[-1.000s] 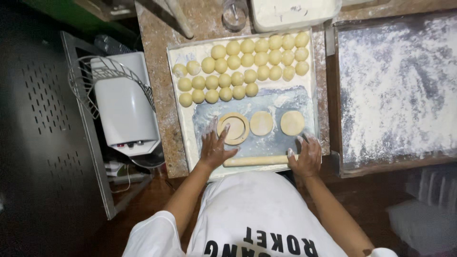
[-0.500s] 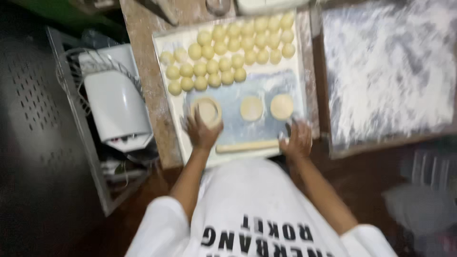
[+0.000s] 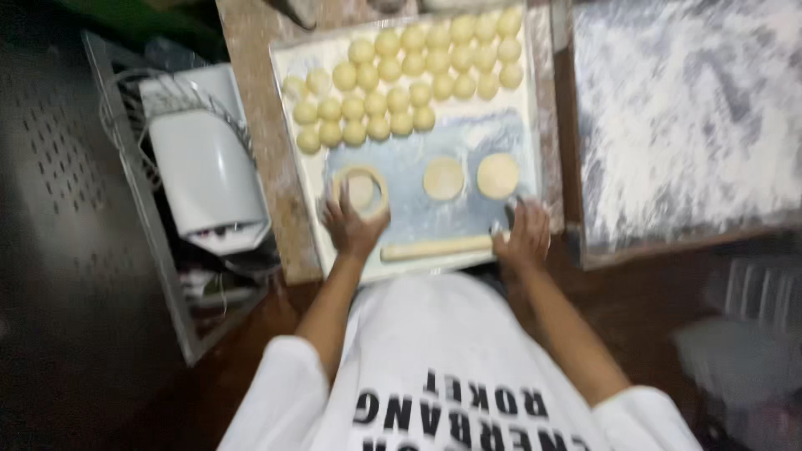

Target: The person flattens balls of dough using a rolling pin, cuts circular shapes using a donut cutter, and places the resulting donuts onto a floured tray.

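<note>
Work board (image 3: 305,179): pale, floured, rectangular, set on a brown dusty table (image 3: 251,100); a blue patch showed in its near half.

Dough balls (image 3: 401,79): yellow, round, packed in rows across the far half of the board, touching one another.

Flattened dough discs (image 3: 444,178): two, pale yellow, side by side on the blue patch, right of centre; the right one (image 3: 498,175) lay just beyond the right hand.

Ring cutter (image 3: 361,190): round, pale rim, on the blue patch at its left edge, a disc of dough inside it.

Left hand (image 3: 354,227): fingers spread and laid against the near rim of the ring cutter; whether it gripped or only pressed could not be told through the blur.

Rolling pin (image 3: 436,247): slim, pale wood, lying crosswise along the near edge of the board, between the two hands.

Right hand (image 3: 525,234): open, fingers splayed flat on the board, touching the right end of the rolling pin without closing round it.

Floured tray (image 3: 685,125): large, dark, dusted white, right of the board.

White appliance (image 3: 205,175): left of the table, wire rack around it
</note>
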